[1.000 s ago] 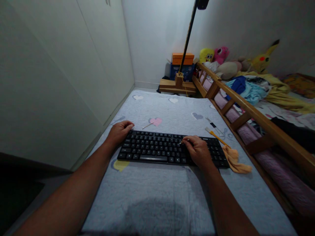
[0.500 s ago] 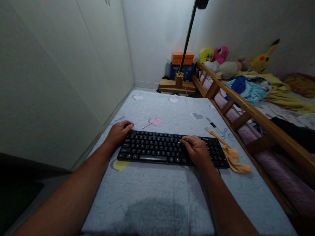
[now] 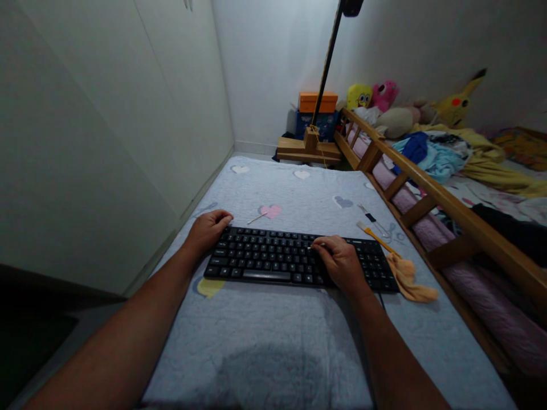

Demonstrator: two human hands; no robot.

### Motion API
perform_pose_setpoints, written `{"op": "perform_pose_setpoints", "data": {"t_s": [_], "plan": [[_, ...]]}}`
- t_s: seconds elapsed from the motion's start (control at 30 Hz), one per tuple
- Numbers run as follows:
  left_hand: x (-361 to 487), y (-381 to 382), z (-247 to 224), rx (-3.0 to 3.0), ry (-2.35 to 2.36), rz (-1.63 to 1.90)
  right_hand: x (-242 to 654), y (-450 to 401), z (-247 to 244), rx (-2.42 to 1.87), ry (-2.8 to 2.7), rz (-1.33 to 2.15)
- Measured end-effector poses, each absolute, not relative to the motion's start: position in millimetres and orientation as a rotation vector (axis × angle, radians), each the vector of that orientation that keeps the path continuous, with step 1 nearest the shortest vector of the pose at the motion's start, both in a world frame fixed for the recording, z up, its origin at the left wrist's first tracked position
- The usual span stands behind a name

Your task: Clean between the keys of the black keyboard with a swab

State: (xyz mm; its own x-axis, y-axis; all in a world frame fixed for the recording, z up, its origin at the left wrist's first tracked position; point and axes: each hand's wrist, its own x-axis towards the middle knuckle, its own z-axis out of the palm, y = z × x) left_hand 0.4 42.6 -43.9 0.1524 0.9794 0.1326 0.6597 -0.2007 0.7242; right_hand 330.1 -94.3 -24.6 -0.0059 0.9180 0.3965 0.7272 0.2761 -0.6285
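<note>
A black keyboard (image 3: 265,257) lies flat on the bed-like surface covered with a light blue heart-patterned cloth (image 3: 265,330). At its upper left corner, my left hand (image 3: 207,230) is closed with the fingers curled against the edge. My right hand (image 3: 339,261) rests over the keys right of the middle, pinching a thin white cotton swab (image 3: 310,247) whose tip meets the keys. Behind the keyboard lies a second cotton swab (image 3: 256,218). To the right are a yellow-handled brush (image 3: 378,236), a thin wire tool with a black band (image 3: 371,217) and a crumpled orange cloth (image 3: 411,279).
A wooden bed rail (image 3: 419,173) runs along the right, with clothes (image 3: 431,154) and plush toys (image 3: 455,108) beyond. Pale cabinet doors (image 3: 128,114) stand at the left. A black pole on a wooden base (image 3: 310,149) and an orange box (image 3: 318,102) are at the back.
My right hand and the swab tip have shifted very slightly left over the keys. The left hand keeps its place at the keyboard's corner.
</note>
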Motion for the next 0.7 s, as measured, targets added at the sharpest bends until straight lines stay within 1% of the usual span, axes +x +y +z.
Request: {"op": "perform_pose_setpoints", "data": {"t_s": [0.7], "plan": [[-0.7,43.6,-45.9,1.933,1.544,0.826,324.4,-94.9,-21.9,-1.517,-1.819,0.31]]}}
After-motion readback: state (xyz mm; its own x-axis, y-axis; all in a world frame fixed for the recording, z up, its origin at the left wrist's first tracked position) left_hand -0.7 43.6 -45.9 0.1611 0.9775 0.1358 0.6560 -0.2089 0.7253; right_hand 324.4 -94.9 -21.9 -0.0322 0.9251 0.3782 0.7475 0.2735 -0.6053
